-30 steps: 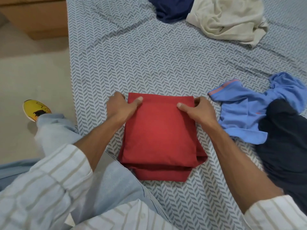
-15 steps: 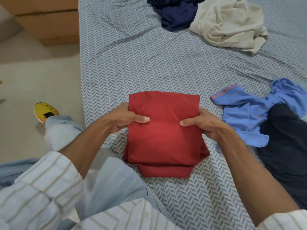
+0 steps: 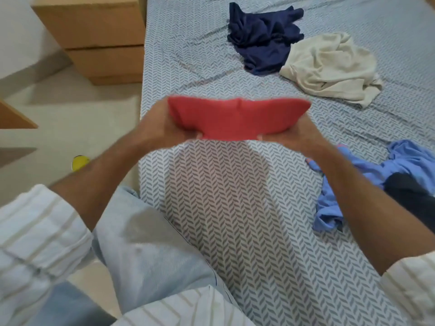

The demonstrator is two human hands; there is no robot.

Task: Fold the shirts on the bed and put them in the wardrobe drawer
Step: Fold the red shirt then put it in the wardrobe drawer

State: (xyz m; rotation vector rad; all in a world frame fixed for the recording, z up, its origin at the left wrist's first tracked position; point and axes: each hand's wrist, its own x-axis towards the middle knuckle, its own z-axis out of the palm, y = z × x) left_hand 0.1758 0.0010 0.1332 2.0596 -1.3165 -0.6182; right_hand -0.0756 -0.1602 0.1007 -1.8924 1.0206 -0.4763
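The folded red shirt [image 3: 237, 117] is lifted off the bed [image 3: 235, 208] and held flat in the air between both hands. My left hand [image 3: 160, 128] grips its left edge and my right hand [image 3: 296, 135] grips its right edge. A crumpled navy shirt [image 3: 261, 36] and a cream shirt [image 3: 329, 67] lie at the far side of the bed. A light blue shirt [image 3: 367, 184] lies crumpled at the right with a dark garment [image 3: 414, 194] on top of it.
A wooden drawer unit [image 3: 98, 36] stands on the floor left of the bed. A wooden corner [image 3: 14, 118] pokes in at the far left edge. My knee in light jeans [image 3: 146, 250] rests against the bed's near edge. A yellow shoe [image 3: 80, 162] is on the floor.
Both hands took hold of the folded red shirt by its sides and lifted it off the bed, up and away from me. The view tilted up toward the drawer unit.
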